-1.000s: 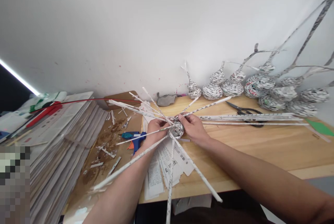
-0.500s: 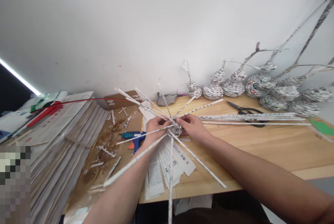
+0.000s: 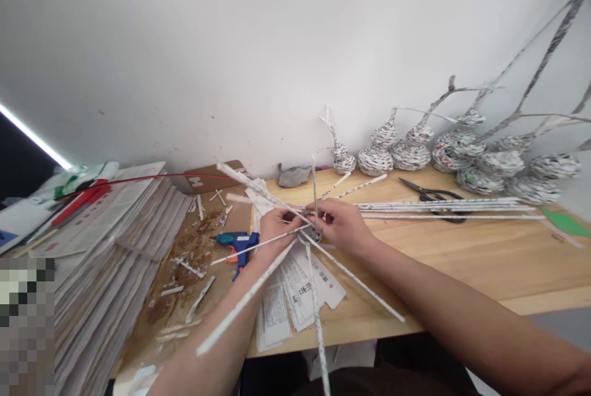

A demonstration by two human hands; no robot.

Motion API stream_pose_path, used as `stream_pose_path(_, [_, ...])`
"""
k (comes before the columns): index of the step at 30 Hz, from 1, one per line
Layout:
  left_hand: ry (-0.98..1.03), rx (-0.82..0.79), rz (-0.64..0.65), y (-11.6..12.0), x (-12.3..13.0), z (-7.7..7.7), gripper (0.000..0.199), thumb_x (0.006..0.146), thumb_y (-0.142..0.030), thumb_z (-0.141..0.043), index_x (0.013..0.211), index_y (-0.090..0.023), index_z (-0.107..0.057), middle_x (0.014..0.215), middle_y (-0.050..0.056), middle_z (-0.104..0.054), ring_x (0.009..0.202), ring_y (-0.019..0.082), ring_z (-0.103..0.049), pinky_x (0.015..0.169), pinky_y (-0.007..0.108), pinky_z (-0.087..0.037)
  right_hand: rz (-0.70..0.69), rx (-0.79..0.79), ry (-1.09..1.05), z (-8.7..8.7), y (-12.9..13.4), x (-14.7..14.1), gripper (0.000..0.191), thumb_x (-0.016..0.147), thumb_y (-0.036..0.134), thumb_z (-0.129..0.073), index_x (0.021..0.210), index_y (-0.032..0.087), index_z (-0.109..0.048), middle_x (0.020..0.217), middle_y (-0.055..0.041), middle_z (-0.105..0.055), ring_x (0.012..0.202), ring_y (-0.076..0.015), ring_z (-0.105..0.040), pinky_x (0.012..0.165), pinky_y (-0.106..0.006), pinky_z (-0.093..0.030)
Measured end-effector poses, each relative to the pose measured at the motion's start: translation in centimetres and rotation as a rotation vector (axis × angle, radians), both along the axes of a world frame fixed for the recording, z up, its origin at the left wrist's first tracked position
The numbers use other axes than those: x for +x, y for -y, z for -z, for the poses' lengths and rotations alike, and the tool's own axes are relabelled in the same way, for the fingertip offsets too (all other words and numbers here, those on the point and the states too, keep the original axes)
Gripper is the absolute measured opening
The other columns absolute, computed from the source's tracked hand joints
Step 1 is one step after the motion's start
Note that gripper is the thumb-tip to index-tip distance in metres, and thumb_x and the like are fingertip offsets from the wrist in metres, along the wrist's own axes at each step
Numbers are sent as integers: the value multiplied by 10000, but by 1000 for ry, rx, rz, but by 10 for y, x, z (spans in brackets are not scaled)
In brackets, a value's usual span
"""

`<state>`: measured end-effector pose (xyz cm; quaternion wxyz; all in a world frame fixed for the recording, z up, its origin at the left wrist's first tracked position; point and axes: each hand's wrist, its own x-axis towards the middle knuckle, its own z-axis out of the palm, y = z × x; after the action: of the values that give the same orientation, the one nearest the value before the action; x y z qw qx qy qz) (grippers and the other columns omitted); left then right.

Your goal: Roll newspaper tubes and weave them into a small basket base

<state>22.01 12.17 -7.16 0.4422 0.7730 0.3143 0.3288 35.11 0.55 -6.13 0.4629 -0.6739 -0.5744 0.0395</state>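
A small woven piece of rolled newspaper (image 3: pixel 313 234) sits between my hands, with long paper tubes (image 3: pixel 354 281) fanning out from it in all directions. My left hand (image 3: pixel 279 230) is closed around its left side, the fingertips partly hidden by the crossing tubes. On the other side, my right hand (image 3: pixel 345 225) pinches a paper tube at the top of the weave, beside another tube (image 3: pixel 314 183) that stands nearly upright. Below the piece lie flat printed newspaper strips (image 3: pixel 305 297).
To the left are a blue glue gun (image 3: pixel 242 245), paper scraps (image 3: pixel 190 268) on cardboard and a tall newspaper stack (image 3: pixel 133 248). Black scissors (image 3: pixel 434 194) lie under loose paper tubes (image 3: pixel 406 207). Woven gourd shapes (image 3: pixel 376 159) line the wall at right.
My right hand has shifted slightly, its fingers now further over the weave. The tubes have turned, and one at the back now stands more upright near my right fingers.
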Motion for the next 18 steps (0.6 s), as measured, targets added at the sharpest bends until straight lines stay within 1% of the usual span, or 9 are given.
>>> stream_pose_path(2, [50, -20, 49, 2, 0, 0, 121, 660, -230, -710, 765, -175, -737, 743, 43, -737, 679, 176, -664, 644, 263, -500, -87, 17, 60, 1, 1, -1, 187, 826, 216, -600, 969, 235, -719, 857, -50, -675, 739, -164, -596, 675, -269, -437])
stream_pose_path(3, [71, -33, 63, 3, 1, 0, 127, 661, -232, -712, 771, -174, -735, 758, 47, -739, 696, 179, -668, 662, 267, -506, -104, 23, 72, 1, 1, -1, 164, 834, 214, -589, 937, 229, -716, 858, -52, -662, 744, -161, -593, 677, -266, -437])
stream_pose_path(5, [88, -65, 61, 4, 2, 1, 131, 668, -253, -712, 765, -166, -725, 733, 48, -729, 669, 176, -661, 637, 266, -504, -69, 41, 53, -2, 2, -2, 116, 838, 224, -582, 872, 214, -693, 827, -47, -635, 698, -150, -574, 651, -261, -431])
stream_pose_path(8, [92, -100, 37, 3, 4, 6, 158, 677, -290, -714, 763, -158, -707, 673, 37, -699, 590, 159, -629, 563, 251, -481, 50, 93, -31, -5, 2, -3, 78, 835, 263, -589, 852, 202, -635, 820, -36, -613, 605, -126, -529, 614, -264, -421])
stream_pose_path(10, [106, -117, 43, 2, 5, 10, 177, 685, -308, -717, 778, -158, -698, 676, 34, -691, 579, 152, -620, 556, 250, -479, 104, 131, -146, -7, 1, -4, 103, 846, 305, -584, 846, 203, -597, 807, -28, -610, 568, -118, -511, 583, -262, -416])
stream_pose_path(12, [126, -118, 54, 2, 6, 13, 177, 687, -306, -720, 783, -159, -695, 707, 41, -697, 602, 153, -627, 574, 255, -487, 114, 169, -312, -8, -1, -5, 139, 865, 346, -566, 852, 207, -568, 769, -17, -604, 563, -120, -518, 550, -253, -412])
stream_pose_path(14, [144, -115, 63, 3, 6, 14, 174, 689, -299, -724, 791, -162, -695, 734, 48, -704, 628, 157, -638, 595, 262, -496, 89, 234, -490, -10, -2, -5, 162, 875, 373, -556, 876, 212, -535, 770, -12, -610, 574, -122, -538, 533, -244, -422])
stream_pose_path(16, [160, -126, 73, 5, 7, 14, 178, 695, -303, -724, 802, -163, -697, 742, 50, -707, 623, 157, -640, 596, 269, -501, 53, 293, -636, -12, -4, -5, 187, 874, 391, -558, 907, 219, -493, 815, -10, -631, 562, -111, -552, 515, -235, -429])
stream_pose_path(18, [181, -143, 76, 7, 7, 12, 182, 699, -310, -725, 802, -162, -694, 733, 47, -704, 609, 156, -636, 590, 272, -502, 31, 305, -741, -13, -5, -4, 234, 867, 414, -562, 958, 225, -457, 858, -10, -651, 511, -94, -545, 471, -224, -417])
